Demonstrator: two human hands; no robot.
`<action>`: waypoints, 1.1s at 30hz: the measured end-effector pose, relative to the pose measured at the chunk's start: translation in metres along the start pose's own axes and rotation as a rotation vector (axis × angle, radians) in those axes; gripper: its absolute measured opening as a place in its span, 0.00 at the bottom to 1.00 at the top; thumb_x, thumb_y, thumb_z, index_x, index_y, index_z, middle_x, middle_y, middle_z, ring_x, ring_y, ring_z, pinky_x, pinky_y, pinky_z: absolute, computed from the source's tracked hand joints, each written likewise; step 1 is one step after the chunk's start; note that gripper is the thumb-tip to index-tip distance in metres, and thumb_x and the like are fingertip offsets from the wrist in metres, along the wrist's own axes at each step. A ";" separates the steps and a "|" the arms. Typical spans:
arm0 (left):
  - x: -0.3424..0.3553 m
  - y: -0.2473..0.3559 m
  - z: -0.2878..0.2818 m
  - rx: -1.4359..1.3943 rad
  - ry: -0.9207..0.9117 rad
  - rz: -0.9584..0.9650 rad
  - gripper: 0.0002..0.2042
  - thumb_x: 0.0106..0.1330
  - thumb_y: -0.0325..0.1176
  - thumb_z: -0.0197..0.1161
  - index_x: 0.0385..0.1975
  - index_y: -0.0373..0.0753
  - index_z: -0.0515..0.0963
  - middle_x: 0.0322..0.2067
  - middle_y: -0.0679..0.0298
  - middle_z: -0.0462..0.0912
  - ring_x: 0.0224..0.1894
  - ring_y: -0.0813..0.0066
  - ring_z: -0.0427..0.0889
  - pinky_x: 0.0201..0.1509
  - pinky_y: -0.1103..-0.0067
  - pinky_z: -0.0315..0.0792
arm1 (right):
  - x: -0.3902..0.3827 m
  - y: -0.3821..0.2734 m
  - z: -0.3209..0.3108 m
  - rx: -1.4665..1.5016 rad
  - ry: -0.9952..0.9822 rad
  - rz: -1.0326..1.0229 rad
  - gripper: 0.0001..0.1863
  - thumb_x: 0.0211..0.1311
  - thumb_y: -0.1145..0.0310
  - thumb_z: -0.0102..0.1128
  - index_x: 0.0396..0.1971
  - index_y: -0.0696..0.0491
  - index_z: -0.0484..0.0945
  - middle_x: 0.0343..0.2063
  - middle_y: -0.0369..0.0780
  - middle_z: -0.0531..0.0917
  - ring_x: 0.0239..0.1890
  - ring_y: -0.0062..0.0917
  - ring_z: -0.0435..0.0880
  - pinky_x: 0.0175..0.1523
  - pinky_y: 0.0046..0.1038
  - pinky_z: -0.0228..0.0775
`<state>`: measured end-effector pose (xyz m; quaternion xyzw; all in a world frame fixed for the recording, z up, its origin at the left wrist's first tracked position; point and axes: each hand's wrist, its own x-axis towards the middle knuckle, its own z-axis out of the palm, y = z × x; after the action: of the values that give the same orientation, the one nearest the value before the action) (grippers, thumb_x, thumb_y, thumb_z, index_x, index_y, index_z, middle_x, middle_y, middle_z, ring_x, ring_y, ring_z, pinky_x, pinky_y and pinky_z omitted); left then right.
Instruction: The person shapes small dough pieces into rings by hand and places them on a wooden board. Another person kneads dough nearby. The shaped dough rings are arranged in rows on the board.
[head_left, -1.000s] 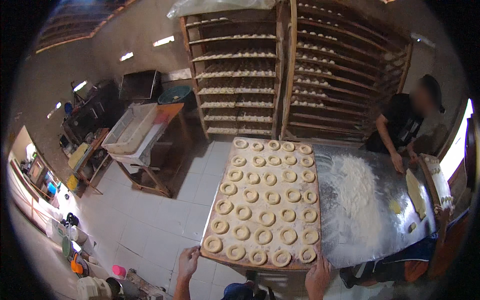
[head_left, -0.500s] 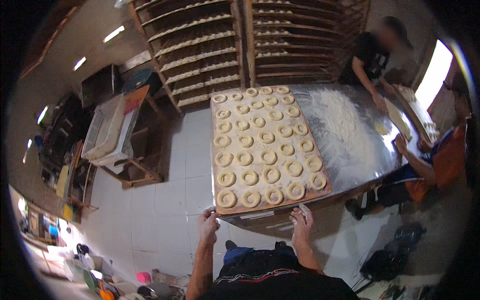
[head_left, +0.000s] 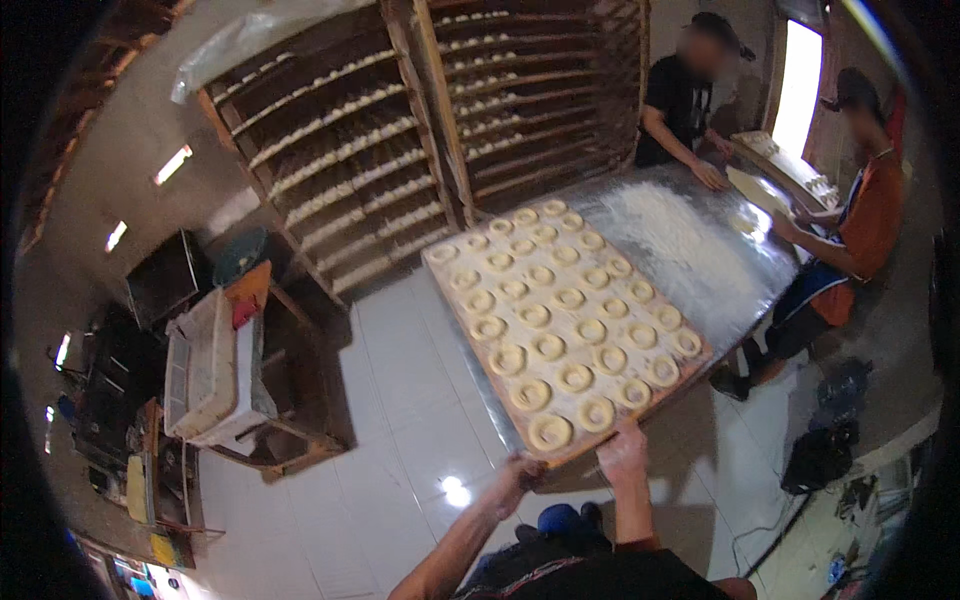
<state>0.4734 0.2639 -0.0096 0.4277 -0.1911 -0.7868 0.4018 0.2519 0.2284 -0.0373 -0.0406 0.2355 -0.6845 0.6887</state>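
A wooden board [head_left: 574,447] dusted with flour lies on the metal table, its near edge toward me. Several rows of pale dough rings [head_left: 588,378] cover it. At the board's near left corner, my left hand [head_left: 518,480] is closed on the wood, its fingers partly hidden. My right hand [head_left: 624,452] grips the near edge farther right, fingers under or behind the rim and hard to see.
Flour [head_left: 675,225] is spread over the metal table [head_left: 760,285]. Two people work at its far right by a sheet of dough [head_left: 755,188]. Behind stands a wooden rack [head_left: 432,100] with loaded shelves. To the left is a white trough [head_left: 205,370] on a wooden stand.
My view has turned, so the board now sits slanted and farther right. My right hand, with fingers apart below the edge before, has closed on the board. My left hand stays at the corner.
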 end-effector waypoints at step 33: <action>0.157 -0.149 -0.601 0.169 0.905 0.146 0.11 0.64 0.42 0.60 0.38 0.42 0.74 0.37 0.65 0.81 0.36 0.74 0.78 0.38 0.75 0.72 | 0.169 0.066 -0.006 -0.179 -0.428 -0.860 0.27 0.63 0.55 0.49 0.57 0.58 0.67 0.56 0.41 0.71 0.59 0.32 0.69 0.62 0.34 0.62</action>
<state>0.8513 0.2544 -0.5242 0.7445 -0.0895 -0.4726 0.4630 0.3024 0.0715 -0.1127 -0.3329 0.1085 -0.8605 0.3701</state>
